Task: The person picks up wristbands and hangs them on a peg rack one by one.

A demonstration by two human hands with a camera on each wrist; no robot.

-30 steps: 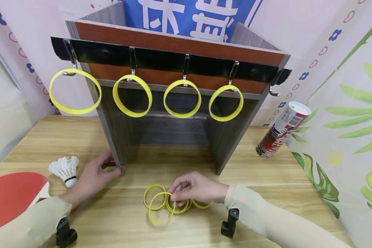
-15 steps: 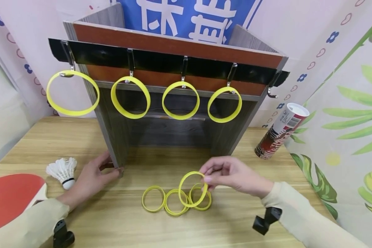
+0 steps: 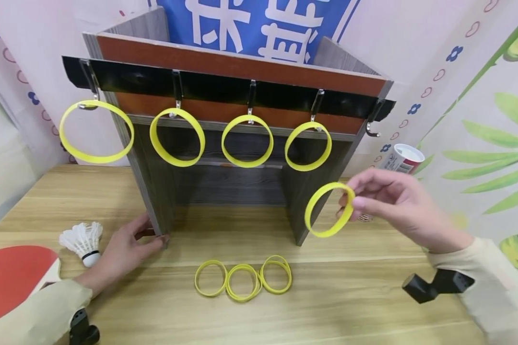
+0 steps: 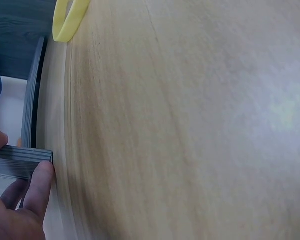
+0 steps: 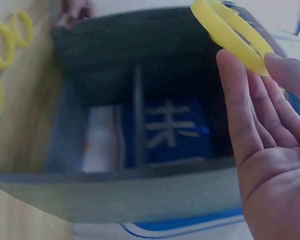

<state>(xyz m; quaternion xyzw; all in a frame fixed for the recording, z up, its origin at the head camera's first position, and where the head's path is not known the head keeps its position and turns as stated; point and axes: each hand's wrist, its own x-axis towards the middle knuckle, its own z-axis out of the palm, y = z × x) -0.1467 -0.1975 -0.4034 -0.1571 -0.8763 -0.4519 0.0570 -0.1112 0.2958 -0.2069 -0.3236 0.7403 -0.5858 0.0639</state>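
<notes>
My right hand (image 3: 399,208) pinches a yellow ring (image 3: 325,234) between thumb and fingers, in the air by the right side of a grey wooden rack (image 3: 230,184). The right wrist view shows that same ring (image 5: 230,31) at the fingertips. My left hand (image 3: 125,251) grips the bottom front corner of the rack's left panel; in the left wrist view the fingers lie around the panel end (image 4: 22,155). Along the rack's black strip (image 3: 216,88), several hooks each carry a yellow ring. The rightmost hook (image 3: 372,130) is bare. More yellow rings (image 3: 241,299) lie on the table.
A shuttlecock (image 3: 84,242) and a red table tennis bat (image 3: 15,273) lie left of my left hand on the wooden table (image 3: 164,321). Behind my right hand stands a printed tube (image 3: 403,160), partly hidden. Patterned sheets hang behind and to the right.
My right hand has lifted one yellow ring from the group on the table and carried it up and right towards the rack's right side. The left hand keeps its grip on the panel.
</notes>
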